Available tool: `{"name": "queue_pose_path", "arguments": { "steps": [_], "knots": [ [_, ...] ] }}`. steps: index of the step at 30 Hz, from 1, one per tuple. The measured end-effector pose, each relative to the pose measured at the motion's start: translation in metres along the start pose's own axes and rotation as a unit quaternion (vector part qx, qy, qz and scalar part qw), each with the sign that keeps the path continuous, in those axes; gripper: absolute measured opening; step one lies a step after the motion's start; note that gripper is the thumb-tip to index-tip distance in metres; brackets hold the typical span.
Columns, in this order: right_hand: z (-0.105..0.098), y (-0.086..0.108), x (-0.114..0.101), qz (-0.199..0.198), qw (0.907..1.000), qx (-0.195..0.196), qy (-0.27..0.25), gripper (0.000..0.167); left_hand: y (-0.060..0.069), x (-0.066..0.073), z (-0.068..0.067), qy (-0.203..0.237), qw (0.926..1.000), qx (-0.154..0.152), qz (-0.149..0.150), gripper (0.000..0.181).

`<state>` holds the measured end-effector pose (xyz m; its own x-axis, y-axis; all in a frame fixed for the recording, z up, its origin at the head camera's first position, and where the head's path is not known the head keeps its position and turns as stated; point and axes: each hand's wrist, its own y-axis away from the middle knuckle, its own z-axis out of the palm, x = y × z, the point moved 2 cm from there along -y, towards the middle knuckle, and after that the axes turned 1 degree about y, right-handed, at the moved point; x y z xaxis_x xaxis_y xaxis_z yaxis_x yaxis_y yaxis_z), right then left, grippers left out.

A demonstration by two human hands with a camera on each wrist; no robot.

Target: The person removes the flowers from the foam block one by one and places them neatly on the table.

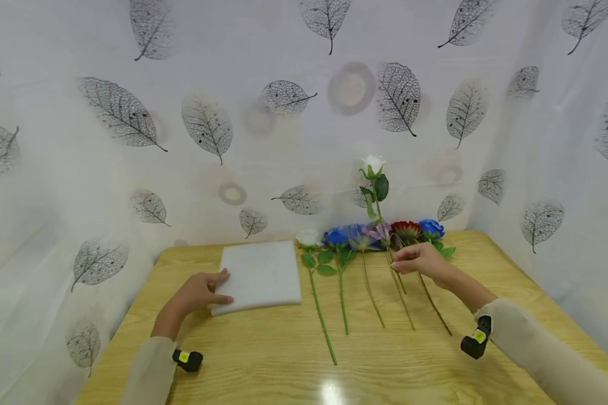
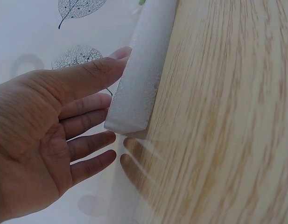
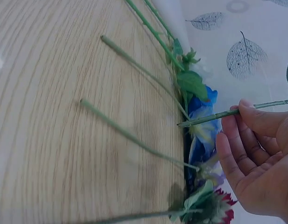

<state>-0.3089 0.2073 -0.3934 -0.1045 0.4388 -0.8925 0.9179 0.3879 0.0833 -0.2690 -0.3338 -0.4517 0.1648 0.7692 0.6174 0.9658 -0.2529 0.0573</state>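
Observation:
A white rose (image 1: 373,164) with green leaves stands upright above the table. My right hand (image 1: 419,262) pinches its stem between thumb and fingers; the stem's cut end (image 3: 183,124) pokes out past the fingertips in the right wrist view. On the left lies a white foam block (image 1: 260,275), flat on the wood. Along its left edge my left hand (image 1: 195,293) rests with thumb and index finger touching it. The left wrist view shows that hand's fingers (image 2: 90,165) fairly straight, the lower ones apart from the block.
Right of the foam, a row of artificial flowers lies with stems toward me: a white rose (image 1: 309,238), a blue rose (image 1: 336,236), purple flowers (image 1: 377,231), a red flower (image 1: 406,229) and another blue rose (image 1: 430,228). A leaf-printed curtain (image 1: 294,152) surrounds the wooden table (image 1: 263,360).

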Motion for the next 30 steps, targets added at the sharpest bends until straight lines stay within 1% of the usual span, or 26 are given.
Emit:
{"name": "queue_pose_path", "arguments": {
  "steps": [5,8,13,17,24,30],
  "knots": [
    [-0.014,0.010,0.007,0.012,0.9998,0.014,0.009,0.040,-0.001,-0.001,0.000,-0.002,1.0000,-0.001,-0.006,0.085],
    [-0.023,0.016,0.013,0.016,0.9994,0.021,0.024,0.040,-0.001,-0.001,0.000,0.003,0.9999,-0.001,-0.011,0.085],
    [-0.039,0.028,0.025,0.024,0.9972,0.036,0.061,0.046,-0.001,0.000,0.001,0.005,1.0000,-0.004,-0.007,0.084],
    [-0.052,0.036,0.034,0.028,0.9960,0.050,0.069,0.051,-0.001,0.000,0.000,0.004,1.0000,-0.003,-0.006,0.084],
    [-0.072,0.049,0.046,0.025,0.9919,0.075,0.100,0.050,-0.002,-0.004,0.000,0.014,0.9999,-0.001,0.002,0.084],
    [-0.088,0.058,0.057,0.035,0.9894,0.077,0.118,0.051,-0.002,-0.003,0.001,0.015,0.9999,0.001,0.003,0.084]
  ]
}}
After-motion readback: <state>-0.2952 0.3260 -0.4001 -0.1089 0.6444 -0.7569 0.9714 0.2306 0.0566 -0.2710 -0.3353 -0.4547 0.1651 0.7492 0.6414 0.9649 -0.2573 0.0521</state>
